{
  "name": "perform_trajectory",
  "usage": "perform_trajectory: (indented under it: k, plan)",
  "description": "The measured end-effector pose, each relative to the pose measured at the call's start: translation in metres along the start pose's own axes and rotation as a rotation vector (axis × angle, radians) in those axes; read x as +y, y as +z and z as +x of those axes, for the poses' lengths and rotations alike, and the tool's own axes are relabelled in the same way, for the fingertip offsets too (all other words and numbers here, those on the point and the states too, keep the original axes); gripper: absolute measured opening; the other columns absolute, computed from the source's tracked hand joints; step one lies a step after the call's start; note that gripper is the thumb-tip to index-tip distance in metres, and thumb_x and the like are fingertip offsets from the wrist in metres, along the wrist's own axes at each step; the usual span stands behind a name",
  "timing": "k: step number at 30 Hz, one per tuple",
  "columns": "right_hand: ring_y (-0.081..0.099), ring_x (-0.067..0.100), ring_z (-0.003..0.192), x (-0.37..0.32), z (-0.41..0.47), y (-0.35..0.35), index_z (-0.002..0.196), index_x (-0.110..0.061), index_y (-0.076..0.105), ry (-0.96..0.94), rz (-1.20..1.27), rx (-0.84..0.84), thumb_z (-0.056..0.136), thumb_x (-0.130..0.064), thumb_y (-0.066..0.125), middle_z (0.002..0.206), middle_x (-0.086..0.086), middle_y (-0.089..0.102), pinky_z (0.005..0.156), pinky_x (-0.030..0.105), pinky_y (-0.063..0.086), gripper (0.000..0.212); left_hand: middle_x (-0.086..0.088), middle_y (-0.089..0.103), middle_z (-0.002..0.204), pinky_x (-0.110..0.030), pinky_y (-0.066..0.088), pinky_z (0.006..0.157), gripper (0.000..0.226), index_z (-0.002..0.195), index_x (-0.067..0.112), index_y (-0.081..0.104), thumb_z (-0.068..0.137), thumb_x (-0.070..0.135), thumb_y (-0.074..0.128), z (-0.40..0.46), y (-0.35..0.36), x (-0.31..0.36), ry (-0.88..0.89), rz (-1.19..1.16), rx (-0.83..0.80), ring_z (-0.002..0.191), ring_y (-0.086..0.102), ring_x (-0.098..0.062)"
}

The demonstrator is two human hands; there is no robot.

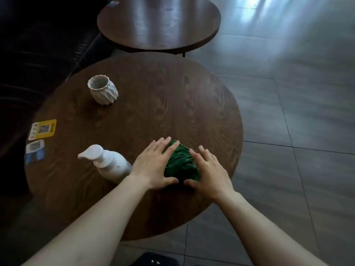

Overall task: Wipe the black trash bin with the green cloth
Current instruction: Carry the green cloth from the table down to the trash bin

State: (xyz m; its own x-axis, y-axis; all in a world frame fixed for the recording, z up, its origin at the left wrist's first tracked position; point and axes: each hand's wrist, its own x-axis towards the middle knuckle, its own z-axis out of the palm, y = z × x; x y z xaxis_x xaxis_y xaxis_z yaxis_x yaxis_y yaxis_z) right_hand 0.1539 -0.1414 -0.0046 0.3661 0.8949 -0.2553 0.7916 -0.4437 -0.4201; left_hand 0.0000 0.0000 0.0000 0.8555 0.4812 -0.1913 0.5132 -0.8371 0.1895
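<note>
A crumpled green cloth [180, 164] lies on the round wooden table [153, 104], near its right front. My left hand [153, 164] rests flat against the cloth's left side, fingers spread and straight. On the cloth's right side my right hand [209, 173] lies the same way. The two thumbs almost meet in front of the cloth. Neither hand has closed around it. At the bottom edge of the view, on the floor below the table, a black object [155, 259] with small white specks shows only in part; it may be the trash bin.
A white pump bottle [109, 164] lies on its side just left of my left wrist. A white ridged cup [102, 89] stands at the table's far left. Two stickers [43, 129] sit at the left rim. A second round table [159, 22] stands beyond, a dark sofa [38, 45] to the left.
</note>
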Motion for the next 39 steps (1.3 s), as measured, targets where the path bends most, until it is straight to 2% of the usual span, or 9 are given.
perform_trajectory:
  k: [6, 10, 13, 15, 18, 20, 23, 31, 39]
  plan:
    - [-0.003, 0.018, 0.160, 0.004, 0.019, 0.020, 0.163, -0.034, 0.006, -0.048, -0.014, -0.046, 0.081, -0.048, 0.082, 0.173, -0.004, 0.000, 0.123, 0.043, 0.031, 0.113, -0.004, 0.001, 0.171, -0.035, 0.005, 0.128, 0.128, 0.161, 0.023, -0.009, 0.074, 0.057, 0.079, 0.011, 0.028, -0.012, -0.021, 0.023, -0.104, 0.158, 0.004, -0.023]
    - [0.009, 0.019, 0.159, 0.005, 0.025, 0.026, 0.163, -0.035, 0.008, -0.110, -0.019, -0.067, 0.084, -0.034, 0.082, 0.173, -0.006, 0.004, 0.120, 0.044, 0.040, 0.109, -0.003, 0.005, 0.171, -0.035, 0.005, 0.126, 0.121, 0.161, 0.022, -0.008, 0.080, 0.047, 0.079, 0.011, 0.038, -0.022, 0.004, 0.000, -0.161, 0.157, 0.009, -0.021]
    - [0.023, 0.023, 0.156, 0.004, 0.025, 0.033, 0.162, -0.039, 0.014, -0.153, -0.041, -0.060, 0.087, -0.025, 0.080, 0.171, -0.003, 0.021, 0.116, 0.046, 0.043, 0.101, -0.002, 0.010, 0.171, -0.036, 0.007, 0.128, 0.110, 0.162, 0.022, -0.002, 0.085, 0.037, 0.076, 0.008, 0.042, -0.025, 0.028, -0.013, -0.149, 0.157, 0.010, -0.020]
    - [0.034, 0.023, 0.152, 0.002, 0.023, 0.037, 0.160, -0.038, 0.027, -0.170, -0.061, 0.003, 0.089, -0.019, 0.077, 0.164, -0.001, 0.038, 0.114, 0.042, 0.045, 0.089, -0.001, 0.015, 0.170, -0.035, 0.010, 0.127, 0.101, 0.162, 0.023, 0.004, 0.088, 0.026, 0.073, 0.004, 0.044, -0.027, 0.036, -0.024, -0.109, 0.157, 0.014, -0.019]
    - [0.054, 0.021, 0.132, -0.005, 0.020, 0.037, 0.150, -0.031, 0.047, -0.179, -0.064, 0.080, 0.087, -0.007, 0.073, 0.144, -0.003, 0.059, 0.103, 0.038, 0.054, 0.073, 0.000, 0.028, 0.167, -0.033, 0.021, 0.124, 0.089, 0.161, 0.024, 0.016, 0.090, 0.014, 0.069, -0.002, 0.044, -0.025, 0.040, -0.029, -0.053, 0.153, 0.026, -0.020]
    - [0.060, 0.021, 0.119, -0.010, 0.017, 0.036, 0.144, -0.028, 0.055, -0.175, -0.059, 0.089, 0.086, -0.003, 0.071, 0.132, -0.003, 0.065, 0.095, 0.038, 0.057, 0.065, -0.001, 0.036, 0.163, -0.034, 0.030, 0.120, 0.083, 0.159, 0.023, 0.023, 0.090, 0.012, 0.067, -0.007, 0.042, -0.024, 0.049, -0.020, -0.032, 0.149, 0.036, -0.020]
    - [0.062, 0.021, 0.113, -0.018, 0.012, 0.032, 0.139, -0.027, 0.058, -0.173, -0.058, 0.079, 0.088, -0.003, 0.069, 0.126, -0.001, 0.066, 0.092, 0.038, 0.057, 0.058, 0.000, 0.047, 0.155, -0.033, 0.040, 0.113, 0.074, 0.156, 0.021, 0.031, 0.090, 0.014, 0.066, -0.015, 0.036, -0.021, 0.061, -0.013, -0.009, 0.140, 0.046, -0.018]
    - [0.061, 0.019, 0.111, -0.046, -0.015, -0.009, 0.142, -0.027, 0.055, -0.163, -0.108, 0.115, 0.091, -0.007, 0.068, 0.127, -0.002, 0.064, 0.091, 0.033, 0.056, 0.056, 0.001, 0.049, 0.154, -0.034, 0.038, 0.115, 0.074, 0.155, 0.020, 0.033, 0.089, 0.014, 0.067, -0.034, -0.011, -0.010, 0.075, 0.038, 0.025, 0.138, 0.048, -0.018]
    - [0.061, 0.021, 0.112, -0.091, -0.049, -0.102, 0.141, -0.029, 0.056, -0.150, -0.167, 0.242, 0.088, -0.003, 0.066, 0.127, -0.003, 0.064, 0.090, 0.034, 0.054, 0.060, 0.001, 0.046, 0.156, -0.033, 0.036, 0.114, 0.071, 0.156, 0.020, 0.030, 0.092, 0.011, 0.057, -0.052, -0.118, 0.014, 0.113, 0.071, 0.156, 0.140, 0.046, -0.020]
